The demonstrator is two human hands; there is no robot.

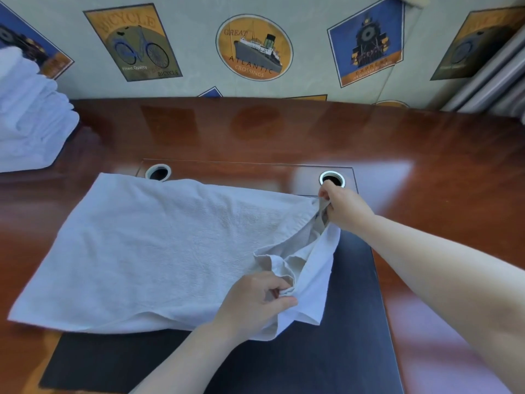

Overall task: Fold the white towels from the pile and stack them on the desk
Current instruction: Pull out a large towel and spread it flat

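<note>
The white towel is lying spread on the bench, looking soft and limp; the left hand and right hand are pinching its right-edge corners, likely the best holds.

white towel spread flat, right corners lifted

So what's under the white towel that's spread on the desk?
The white towel lies on the wooden desk, its near edge over the dark mat. Anything else beneath is hidden.
</note>
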